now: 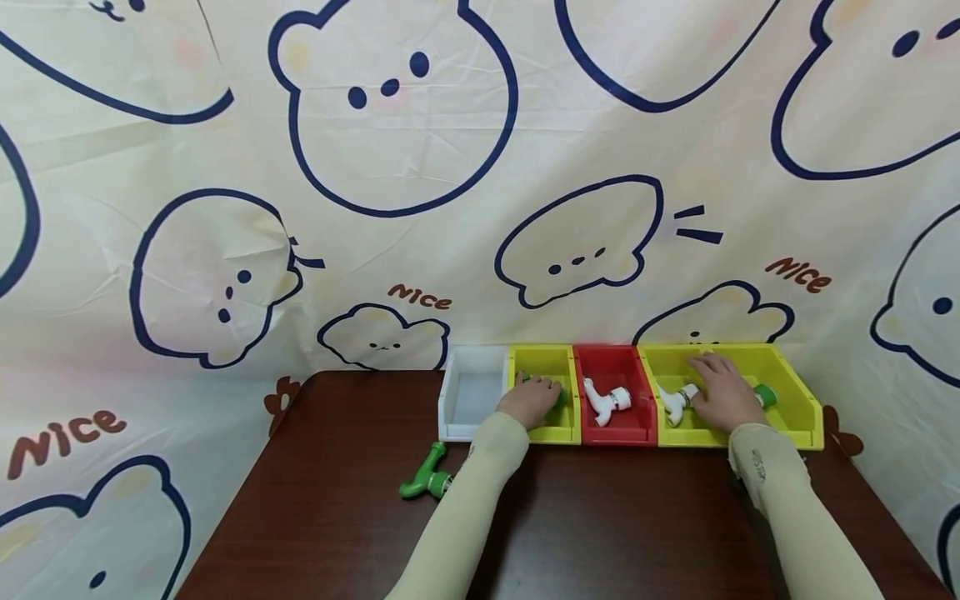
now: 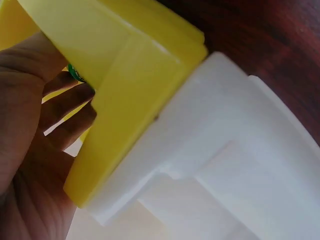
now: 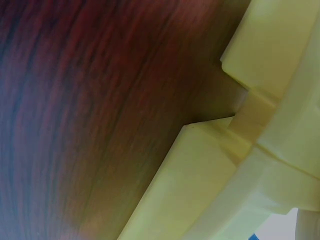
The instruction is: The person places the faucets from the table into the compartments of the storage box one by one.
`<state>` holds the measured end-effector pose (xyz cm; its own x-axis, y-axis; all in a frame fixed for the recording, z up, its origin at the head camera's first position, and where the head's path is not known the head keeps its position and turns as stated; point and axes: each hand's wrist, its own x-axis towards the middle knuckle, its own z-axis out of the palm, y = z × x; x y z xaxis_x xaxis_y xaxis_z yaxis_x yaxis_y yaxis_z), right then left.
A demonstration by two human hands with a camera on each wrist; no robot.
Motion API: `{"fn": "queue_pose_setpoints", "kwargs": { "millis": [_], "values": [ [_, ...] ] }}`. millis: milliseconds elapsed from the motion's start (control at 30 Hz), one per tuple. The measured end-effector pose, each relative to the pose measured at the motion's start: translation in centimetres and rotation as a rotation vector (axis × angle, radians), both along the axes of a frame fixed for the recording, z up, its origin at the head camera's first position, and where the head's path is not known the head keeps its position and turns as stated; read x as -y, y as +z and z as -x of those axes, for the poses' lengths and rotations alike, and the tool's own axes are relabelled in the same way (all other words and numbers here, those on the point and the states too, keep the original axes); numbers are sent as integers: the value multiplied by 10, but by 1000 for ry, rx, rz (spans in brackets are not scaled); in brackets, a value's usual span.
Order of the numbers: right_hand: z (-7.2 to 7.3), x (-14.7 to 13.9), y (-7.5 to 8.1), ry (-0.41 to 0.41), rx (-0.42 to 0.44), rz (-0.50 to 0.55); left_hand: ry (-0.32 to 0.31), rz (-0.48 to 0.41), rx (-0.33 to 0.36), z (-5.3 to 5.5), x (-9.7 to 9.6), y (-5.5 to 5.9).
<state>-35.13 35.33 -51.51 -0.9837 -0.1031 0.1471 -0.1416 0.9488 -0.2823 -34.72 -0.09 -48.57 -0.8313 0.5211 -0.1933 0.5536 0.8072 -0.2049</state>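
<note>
My left hand (image 1: 531,400) reaches into the small yellow bin (image 1: 555,435), its fingers curled over a green tap (image 1: 562,397) mostly hidden beneath them. The left wrist view shows those fingers (image 2: 70,110) behind the bin's wall, with a sliver of green at their tips. In the wide yellow bin (image 1: 795,417), my right hand (image 1: 726,392) lies between a white tap (image 1: 677,403) and a green tap (image 1: 765,395), which the hand partly covers. Its fingertips point toward the back wall; I cannot tell whether it grips either tap. The right wrist view misses this hand's fingers.
Between the yellow bins stands a red bin (image 1: 617,433) holding a white tap (image 1: 606,402). A white bin (image 1: 474,383) is at the row's left end. Another green tap (image 1: 427,475) lies on the brown table (image 1: 337,517), beside my left sleeve. A patterned cloth (image 1: 390,167) hangs behind.
</note>
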Motion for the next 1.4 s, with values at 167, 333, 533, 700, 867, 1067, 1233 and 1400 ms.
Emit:
{"fn": "queue_pose_setpoints", "kwargs": {
  "millis": [167, 333, 533, 700, 867, 1067, 1233, 1400],
  "values": [
    [2, 0, 0, 19, 2, -11, 19, -6, 27, 2, -1, 1],
    [4, -1, 2, 20, 1, -9, 19, -10, 24, 4, -2, 2],
    [5, -3, 3, 26, 12, -10, 29, -25, 43, 2, -2, 4],
    [4, -4, -1, 28, 6, -13, 24, -24, 69, 1, -2, 3],
    [3, -4, -1, 19, 5, -7, 15, -10, 67, 1, -3, 2],
    [4, -4, -4, 10, 15, -9, 32, -29, 88, 1, -2, 2],
    [5, -4, -4, 11, 20, -11, 50, -44, 102, 1, -2, 2],
    [4, -4, -4, 6, 22, -10, 44, -54, 111, 2, -1, 2]
  ]
}}
